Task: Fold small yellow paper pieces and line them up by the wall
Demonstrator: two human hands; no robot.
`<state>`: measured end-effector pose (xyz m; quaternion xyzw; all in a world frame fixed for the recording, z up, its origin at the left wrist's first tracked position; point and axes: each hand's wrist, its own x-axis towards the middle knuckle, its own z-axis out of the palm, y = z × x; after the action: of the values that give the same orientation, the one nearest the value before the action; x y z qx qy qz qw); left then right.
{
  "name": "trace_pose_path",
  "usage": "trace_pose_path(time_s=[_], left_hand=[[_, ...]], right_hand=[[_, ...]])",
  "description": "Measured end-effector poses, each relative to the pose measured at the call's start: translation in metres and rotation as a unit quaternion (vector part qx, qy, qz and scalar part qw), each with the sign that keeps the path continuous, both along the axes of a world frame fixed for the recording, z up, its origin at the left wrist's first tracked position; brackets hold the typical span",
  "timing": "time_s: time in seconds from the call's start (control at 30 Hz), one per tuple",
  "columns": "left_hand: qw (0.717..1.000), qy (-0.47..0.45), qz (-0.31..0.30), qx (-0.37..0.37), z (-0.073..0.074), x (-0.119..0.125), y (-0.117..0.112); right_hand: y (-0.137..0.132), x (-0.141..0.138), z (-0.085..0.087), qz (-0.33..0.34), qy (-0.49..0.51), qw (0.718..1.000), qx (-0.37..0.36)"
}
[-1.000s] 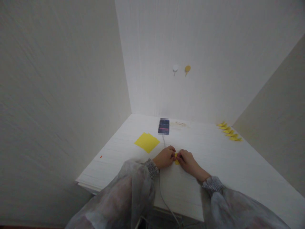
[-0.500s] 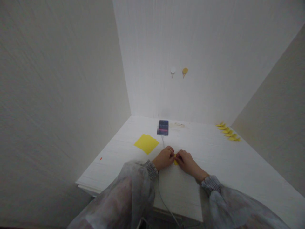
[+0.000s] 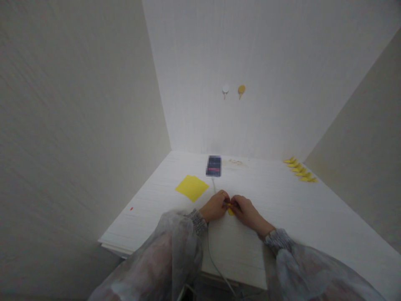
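Observation:
My left hand [image 3: 215, 205] and my right hand [image 3: 245, 210] meet at the middle of a white table [image 3: 291, 213]. Both pinch a small folded yellow paper piece [image 3: 231, 210] that rests on the tabletop between the fingertips. Most of that piece is hidden by my fingers. A stack of flat yellow paper squares [image 3: 191, 187] lies just beyond my left hand. Both arms wear sheer pale sleeves with gathered cuffs.
A phone [image 3: 214, 166] stands near the table's back edge, its white cable [image 3: 213, 251] running under my hands and off the front. Several folded yellow pieces [image 3: 300, 171] line the back right. Two round hooks [image 3: 233, 90] are on the wall. A tiny red speck [image 3: 131, 208] lies at the left.
My hands stay together on the small yellow piece, with only slight finger movement. The view has shifted a little.

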<state>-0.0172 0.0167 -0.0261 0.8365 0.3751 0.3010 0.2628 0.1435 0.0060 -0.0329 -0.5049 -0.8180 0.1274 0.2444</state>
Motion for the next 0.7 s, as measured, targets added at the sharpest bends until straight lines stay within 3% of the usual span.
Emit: trace_pose_path(time_s=[0.3,0.7], left_hand=[[1.000,0.013,-0.024,-0.013,0.008,-0.001,0.000],[0.998,0.047,-0.024,0.016,0.003,-0.003,0.002]], right_hand=[[-0.001,0.003,0.002,0.002,0.038,0.999,-0.007],[-0.008,0.015,0.009,0.022,0.078,0.997,-0.008]])
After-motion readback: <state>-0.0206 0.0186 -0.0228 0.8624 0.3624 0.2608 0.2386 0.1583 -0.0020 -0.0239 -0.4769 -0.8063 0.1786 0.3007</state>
